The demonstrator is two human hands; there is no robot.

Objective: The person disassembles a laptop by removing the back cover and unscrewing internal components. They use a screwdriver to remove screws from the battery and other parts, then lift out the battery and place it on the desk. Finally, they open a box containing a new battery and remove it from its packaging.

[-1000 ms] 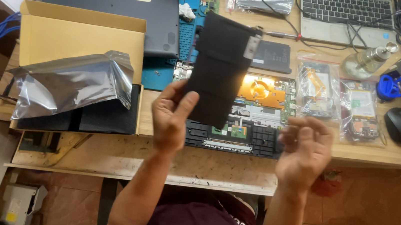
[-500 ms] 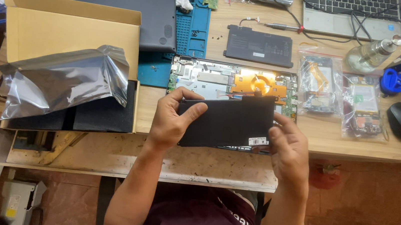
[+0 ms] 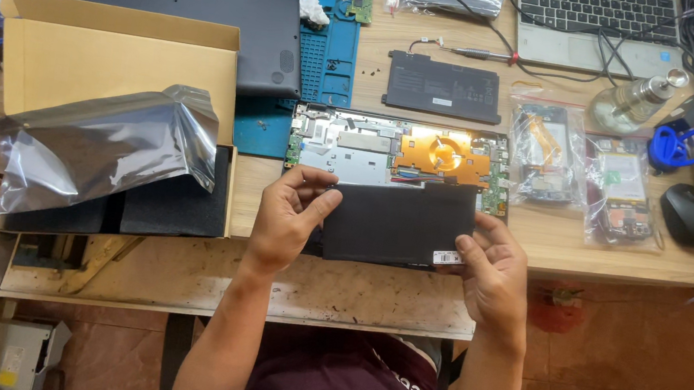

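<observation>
A flat black battery pack (image 3: 400, 223) lies level over the near half of an opened laptop base (image 3: 344, 147), whose circuit board and copper heat plate (image 3: 441, 155) show beyond it. My left hand (image 3: 291, 215) grips the pack's left edge, thumb on top. My right hand (image 3: 491, 264) pinches its right near corner, by a small white label. Both hands hold the pack against the laptop base at the table's front edge.
A second black battery (image 3: 445, 87) lies farther back. An open cardboard box (image 3: 117, 73) with a silver antistatic bag (image 3: 100, 149) stands at left. A dark laptop cover (image 3: 169, 0), blue mat (image 3: 327, 62), bagged parts (image 3: 543, 152), mouse (image 3: 689, 214) and another laptop (image 3: 598, 15) surround it.
The battery pack was upright in my left hand alone. It has been turned flat, my right hand has taken its other end, and it now rests lower over the laptop base.
</observation>
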